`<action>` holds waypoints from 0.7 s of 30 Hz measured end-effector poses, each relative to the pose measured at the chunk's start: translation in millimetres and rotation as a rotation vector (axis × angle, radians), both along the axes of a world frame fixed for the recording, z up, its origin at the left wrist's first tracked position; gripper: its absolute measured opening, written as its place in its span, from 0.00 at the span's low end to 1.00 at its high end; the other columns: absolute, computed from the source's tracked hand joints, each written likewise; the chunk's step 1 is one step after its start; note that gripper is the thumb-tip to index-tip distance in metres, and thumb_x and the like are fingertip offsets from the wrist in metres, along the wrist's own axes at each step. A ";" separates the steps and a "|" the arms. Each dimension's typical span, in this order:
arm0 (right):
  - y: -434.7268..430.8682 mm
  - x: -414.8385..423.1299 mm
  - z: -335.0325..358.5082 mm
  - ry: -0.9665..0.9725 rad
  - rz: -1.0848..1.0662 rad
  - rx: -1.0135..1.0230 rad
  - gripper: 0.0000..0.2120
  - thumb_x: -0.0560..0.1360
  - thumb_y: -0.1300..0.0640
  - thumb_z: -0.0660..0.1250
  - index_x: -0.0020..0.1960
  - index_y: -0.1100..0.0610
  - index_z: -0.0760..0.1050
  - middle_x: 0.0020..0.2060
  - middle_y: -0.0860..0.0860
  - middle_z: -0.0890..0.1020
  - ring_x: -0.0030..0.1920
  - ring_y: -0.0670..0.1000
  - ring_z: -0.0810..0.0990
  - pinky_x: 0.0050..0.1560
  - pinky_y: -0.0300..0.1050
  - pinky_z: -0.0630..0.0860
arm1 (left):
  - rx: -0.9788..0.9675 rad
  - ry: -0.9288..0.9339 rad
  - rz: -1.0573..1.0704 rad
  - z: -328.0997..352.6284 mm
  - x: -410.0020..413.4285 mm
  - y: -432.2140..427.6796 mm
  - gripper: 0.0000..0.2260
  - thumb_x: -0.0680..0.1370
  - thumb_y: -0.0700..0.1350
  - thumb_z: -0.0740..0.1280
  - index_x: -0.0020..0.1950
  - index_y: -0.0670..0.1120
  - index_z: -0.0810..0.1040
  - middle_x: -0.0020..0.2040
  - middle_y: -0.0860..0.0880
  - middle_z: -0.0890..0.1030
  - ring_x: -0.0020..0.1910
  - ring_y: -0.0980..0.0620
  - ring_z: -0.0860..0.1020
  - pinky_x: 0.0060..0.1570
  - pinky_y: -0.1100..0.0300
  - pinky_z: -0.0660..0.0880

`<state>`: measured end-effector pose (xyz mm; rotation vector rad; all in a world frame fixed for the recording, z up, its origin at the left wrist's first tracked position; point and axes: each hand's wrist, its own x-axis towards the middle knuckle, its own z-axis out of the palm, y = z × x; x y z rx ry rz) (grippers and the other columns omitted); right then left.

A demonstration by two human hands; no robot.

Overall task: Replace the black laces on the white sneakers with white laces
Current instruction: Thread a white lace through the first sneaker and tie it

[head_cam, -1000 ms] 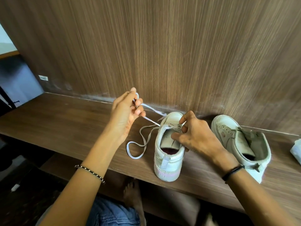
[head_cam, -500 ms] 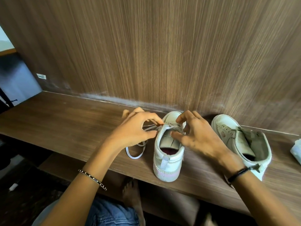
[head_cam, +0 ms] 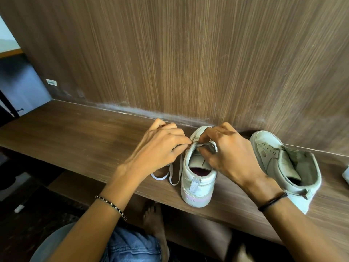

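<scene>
Wood-grain counter (head_cam: 75, 138). Left hand (head_cam: 160, 148) has dropped from its raised pull, fingers pinching white lace (head_cam: 171, 173), slack at the sneaker's (head_cam: 198, 178) 9 o'clock. Right hand (head_cam: 230, 154) pinches lace over the tongue. Likely next eyelet. Second sneaker (head_cam: 283, 163), 3 o'clock, unlaced.

Covered sneaker (head_cam: 196, 178) eyelets, unseen lace (head_cam: 157, 178) end, white object (head_cam: 346, 173) cropped

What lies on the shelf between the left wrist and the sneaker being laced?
Loose loops of white lace lie there on the shelf beside the sneaker, in the head view.
</scene>
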<state>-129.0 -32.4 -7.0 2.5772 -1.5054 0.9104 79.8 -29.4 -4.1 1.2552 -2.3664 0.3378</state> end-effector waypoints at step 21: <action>-8.4 -5.1 4.9 -0.359 0.141 0.619 0.06 0.80 0.50 0.68 0.49 0.52 0.81 0.48 0.49 0.81 0.53 0.47 0.77 0.50 0.40 0.73 | 1.111 1.149 0.372 8.3 -41.0 -2.7 0.13 0.77 0.51 0.65 0.33 0.50 0.71 0.30 0.53 0.70 0.30 0.54 0.67 0.36 0.61 0.66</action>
